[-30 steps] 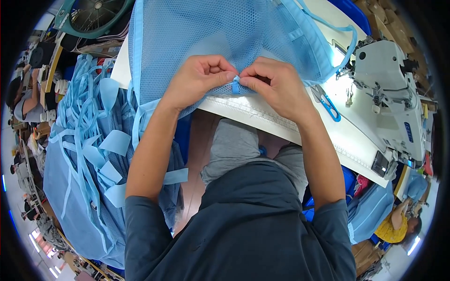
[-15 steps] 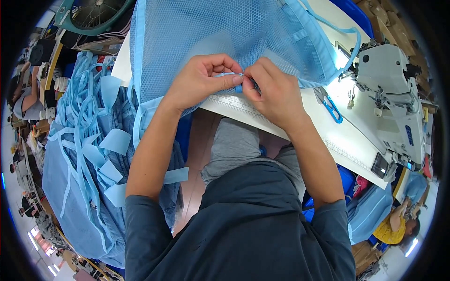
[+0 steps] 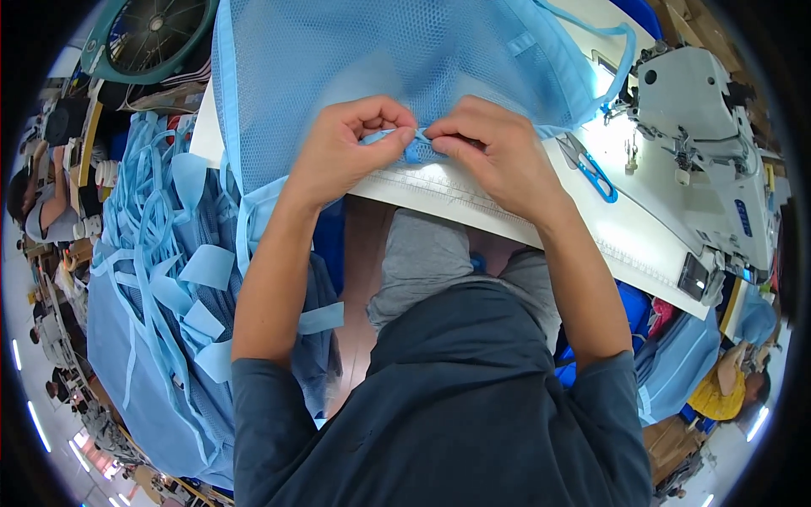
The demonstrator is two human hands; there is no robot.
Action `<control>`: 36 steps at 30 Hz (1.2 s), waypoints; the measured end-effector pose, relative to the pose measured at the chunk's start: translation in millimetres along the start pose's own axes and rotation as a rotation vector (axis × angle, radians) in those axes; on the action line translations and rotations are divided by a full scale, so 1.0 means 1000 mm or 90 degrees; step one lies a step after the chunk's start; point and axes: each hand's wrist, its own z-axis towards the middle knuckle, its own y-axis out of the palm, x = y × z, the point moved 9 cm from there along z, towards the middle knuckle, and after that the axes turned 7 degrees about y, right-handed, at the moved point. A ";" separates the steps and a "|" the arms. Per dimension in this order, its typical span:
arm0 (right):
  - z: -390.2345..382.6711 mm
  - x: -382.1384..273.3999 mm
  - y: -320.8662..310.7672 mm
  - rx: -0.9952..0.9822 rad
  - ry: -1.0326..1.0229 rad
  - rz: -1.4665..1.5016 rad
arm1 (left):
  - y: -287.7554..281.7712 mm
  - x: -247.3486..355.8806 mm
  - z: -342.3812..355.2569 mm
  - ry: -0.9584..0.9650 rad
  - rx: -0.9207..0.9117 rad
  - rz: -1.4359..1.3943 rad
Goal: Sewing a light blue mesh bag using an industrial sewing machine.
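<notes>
A large light-blue mesh bag [image 3: 338, 51] with fabric binding lies spread over the white table. At its near edge my left hand [image 3: 351, 148] pinches the blue binding between thumb and curled fingers. My right hand [image 3: 494, 152] is closed beside it, thumb and forefinger gripping the same binding a short way to the right. A small darker blue piece [image 3: 413, 155] shows below the cloth between the two hands. To the right of my right hand lie blue-handled scissors [image 3: 598, 182], apart from it.
A white sewing machine [image 3: 697, 110] stands at the right with its lamp lit. A ruler strip [image 3: 456, 191] runs along the table's front edge. At left hangs a heap of blue mesh pieces and straps [image 3: 160, 338]. A green fan [image 3: 152, 38] stands at the far left. Other people sit farther off.
The mesh bag's edge and both hands sit slightly farther left. My right hand has turned, its fingers now reaching left to the binding, and a small gap shows between the hands.
</notes>
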 end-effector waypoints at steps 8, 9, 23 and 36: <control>0.006 -0.005 0.004 -0.022 -0.031 -0.046 | -0.001 -0.001 -0.002 -0.006 0.010 -0.014; 0.006 -0.006 0.006 -0.019 -0.027 -0.063 | -0.001 -0.001 -0.003 -0.005 0.010 -0.020; -0.017 -0.031 0.020 0.222 -0.206 -0.261 | -0.002 0.000 0.002 0.010 -0.005 -0.079; -0.032 -0.034 0.013 0.254 -0.108 -0.133 | -0.003 0.007 0.001 0.013 -0.001 -0.073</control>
